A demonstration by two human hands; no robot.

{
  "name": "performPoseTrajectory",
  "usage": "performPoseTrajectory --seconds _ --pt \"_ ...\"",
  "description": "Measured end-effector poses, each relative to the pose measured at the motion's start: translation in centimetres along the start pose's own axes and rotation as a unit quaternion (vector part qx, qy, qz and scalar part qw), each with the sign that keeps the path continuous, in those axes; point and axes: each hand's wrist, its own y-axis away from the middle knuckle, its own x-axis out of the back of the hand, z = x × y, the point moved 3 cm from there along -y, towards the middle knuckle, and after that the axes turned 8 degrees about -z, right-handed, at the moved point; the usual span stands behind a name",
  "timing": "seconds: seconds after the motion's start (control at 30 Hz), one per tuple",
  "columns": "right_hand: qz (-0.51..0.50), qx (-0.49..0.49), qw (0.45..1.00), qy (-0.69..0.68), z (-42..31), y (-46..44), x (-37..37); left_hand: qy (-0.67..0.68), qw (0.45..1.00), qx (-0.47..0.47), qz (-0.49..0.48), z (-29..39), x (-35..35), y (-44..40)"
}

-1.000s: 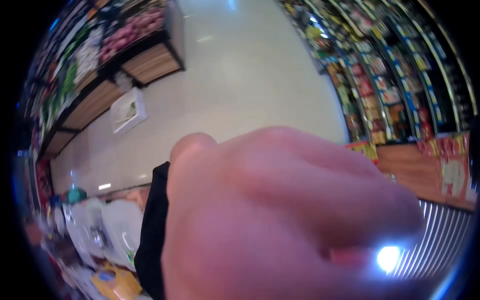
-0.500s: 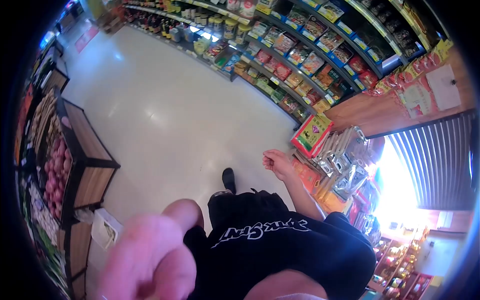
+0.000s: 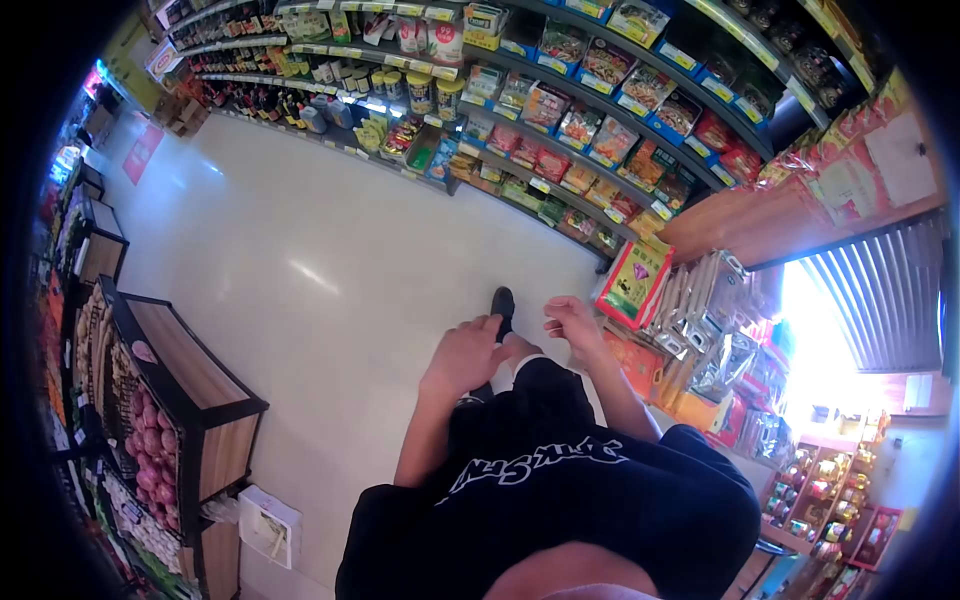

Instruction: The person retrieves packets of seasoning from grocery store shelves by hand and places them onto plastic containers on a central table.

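Note:
My left hand (image 3: 466, 356) is in front of my black shorts, above the floor, with its fingers stretched forward and nothing in it. To its right, my right hand (image 3: 573, 325) has loosely bent fingers, somewhat apart, and no object shows in it. Nearest to my right hand is a red, green and yellow printed bag (image 3: 637, 284) on top of a stack of packaged bags (image 3: 692, 305). The hand appears apart from it. A black shoe (image 3: 503, 304) shows between and beyond my hands.
Shelves of packaged foods (image 3: 585, 125) curve along the far side and right. A wooden produce stand (image 3: 228, 450) at left holds reddish round produce (image 3: 155, 450). A white box (image 3: 270, 527) sits on the floor beside it. Pale tiled floor (image 3: 300, 240) stretches ahead.
My left hand has swung from close to the camera at lower left to in front of my body. My right hand has shifted slightly right, its fingers loosened. The view has moved forward.

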Motion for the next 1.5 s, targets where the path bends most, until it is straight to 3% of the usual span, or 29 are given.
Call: performPoseTrajectory --seconds 0.1,0.23,0.33,0.43,0.53,0.63,0.8,0.9,0.97,1.03,1.07,1.1,1.13,1.17,1.2,1.23,1.3,1.37,1.47,1.5 --pt "0.023 0.011 1.000 -0.019 -2.7 -5.2 1.4 -0.024 0.999 -0.013 -0.029 -0.2 1.5 -4.6" --pt "-0.005 0.018 0.996 -0.092 -9.1 -13.1 2.2 -0.118 0.990 0.079 0.014 -4.7 2.2 -10.5" --pt "-0.053 0.112 0.987 -0.099 -18.2 -17.3 2.1 -0.114 0.971 0.193 -0.086 -7.4 4.0 -13.7" --pt "-0.046 0.213 0.975 -0.048 -25.3 -23.1 3.7 -0.117 0.971 0.170 -0.118 -9.3 5.6 -17.8" --pt "0.020 0.309 0.946 0.096 -30.5 -27.9 5.6 -0.113 0.992 0.044 0.023 -7.8 9.1 -22.5" --pt "0.028 0.331 0.942 0.056 -34.7 -31.2 6.4 -0.036 0.989 -0.070 0.124 -5.4 13.8 -28.2" --pt "0.116 0.315 0.911 0.241 -40.0 -35.3 7.7 0.070 0.973 -0.149 0.161 -5.3 19.0 -38.7" --pt "0.122 0.330 0.903 0.247 -41.5 -37.7 7.4 0.113 0.963 -0.173 0.174 -5.9 22.0 -45.3" --pt "0.099 0.313 0.920 0.212 -42.3 -39.9 7.7 0.183 0.961 -0.167 0.121 -5.3 24.6 -49.3" --pt "0.090 0.325 0.903 0.266 -42.2 -43.7 9.4 0.163 0.950 -0.198 0.176 -5.9 26.5 -55.2" --pt "0.083 0.351 0.904 0.230 -44.2 -42.5 8.3 0.151 0.944 -0.212 0.204 -6.1 27.4 -58.1" --pt "0.150 0.369 0.860 0.319 -44.2 -44.5 9.5 0.193 0.934 -0.198 0.229 -5.8 28.5 -60.1" --pt "0.127 0.365 0.875 0.293 -44.6 -45.4 10.2 0.234 0.920 -0.185 0.254 -5.5 29.6 -62.1" --pt "0.151 0.321 0.892 0.280 -45.3 -45.2 10.1 0.189 0.919 -0.189 0.289 -4.7 31.3 -62.9" --pt "0.147 0.344 0.890 0.263 -45.1 -46.7 11.0 0.210 0.903 -0.163 0.336 -4.6 31.7 -64.7" --pt "0.143 0.366 0.886 0.246 -44.9 -48.4 12.0 0.191 0.918 -0.149 0.313 -4.6 32.9 -66.1" --pt "0.166 0.406 0.868 0.232 -44.3 -50.2 12.5 0.058 0.890 -0.196 0.407 -4.3 33.5 -69.2" --pt "0.224 0.308 0.863 0.331 -46.3 -47.9 11.1 0.052 0.931 -0.174 0.316 -4.5 33.1 -70.6" --pt "0.221 0.410 0.842 0.271 -46.6 -47.5 10.2 0.087 0.918 -0.168 0.350 -3.9 35.4 -69.4" --pt "0.232 0.379 0.849 0.287 -46.6 -47.5 10.1 0.098 0.916 -0.173 0.349 -4.0 35.6 -69.2"
